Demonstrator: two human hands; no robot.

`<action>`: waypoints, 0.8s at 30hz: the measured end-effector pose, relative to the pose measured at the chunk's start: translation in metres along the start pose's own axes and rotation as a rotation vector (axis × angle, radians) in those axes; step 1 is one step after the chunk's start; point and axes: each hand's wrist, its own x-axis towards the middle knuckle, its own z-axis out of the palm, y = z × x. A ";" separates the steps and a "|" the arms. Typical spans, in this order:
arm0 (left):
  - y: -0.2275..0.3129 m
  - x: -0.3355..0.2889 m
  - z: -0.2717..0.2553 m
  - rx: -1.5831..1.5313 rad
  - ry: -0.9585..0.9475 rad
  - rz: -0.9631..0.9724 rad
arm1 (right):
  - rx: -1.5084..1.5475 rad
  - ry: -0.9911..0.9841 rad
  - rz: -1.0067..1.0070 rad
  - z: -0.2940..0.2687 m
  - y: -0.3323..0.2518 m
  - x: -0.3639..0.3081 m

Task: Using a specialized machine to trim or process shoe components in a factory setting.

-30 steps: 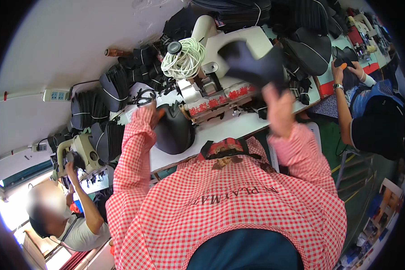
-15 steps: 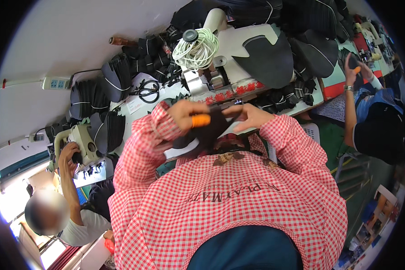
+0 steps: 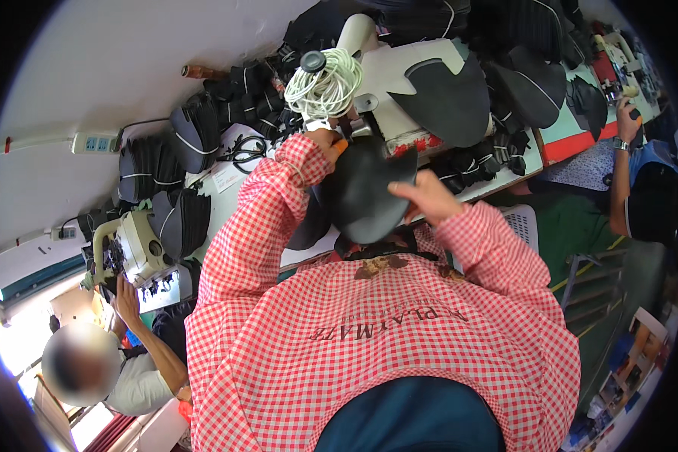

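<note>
Between both hands I hold up a black curved fabric piece (image 3: 365,192) in front of my chest. My left hand (image 3: 325,142) grips its upper left edge together with a small orange-handled tool (image 3: 340,146). At the lower right edge, my right hand (image 3: 423,196) pinches the piece. Both sleeves are red-and-white checked. Just beyond the piece stands a white sewing machine (image 3: 388,68), with a coil of white cord (image 3: 324,81) on it and another black fabric piece (image 3: 448,98) lying over its bed.
Stacks of black fabric pieces (image 3: 175,162) cover the white table (image 3: 226,188). A person at the left works at a second sewing machine (image 3: 132,248). Another person's arm (image 3: 625,143) reaches in at the right. A white power strip (image 3: 96,142) hangs on the wall.
The black piece, held low at my chest half a second ago, is now raised and spread between my hands. A second ago my right hand held a piece high and apart.
</note>
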 end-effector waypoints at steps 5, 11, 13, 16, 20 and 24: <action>-0.047 -0.012 -0.023 -0.159 0.090 -0.030 | -0.213 0.156 -0.512 0.008 -0.003 -0.019; -0.117 -0.055 -0.006 0.606 -0.056 -0.279 | -1.215 0.917 -0.916 -0.063 -0.088 -0.029; -0.118 -0.056 0.000 0.544 -0.034 -0.339 | -1.191 0.665 -0.835 -0.057 -0.051 -0.005; -0.113 -0.064 0.004 0.538 0.135 -0.366 | -0.913 0.364 -0.790 -0.006 -0.043 -0.020; -0.045 -0.086 -0.021 -0.134 -0.482 0.432 | -0.550 -0.108 -0.547 0.013 -0.025 -0.016; 0.026 -0.091 -0.026 -0.591 -0.303 0.114 | -0.322 -0.337 -0.168 -0.011 -0.008 0.007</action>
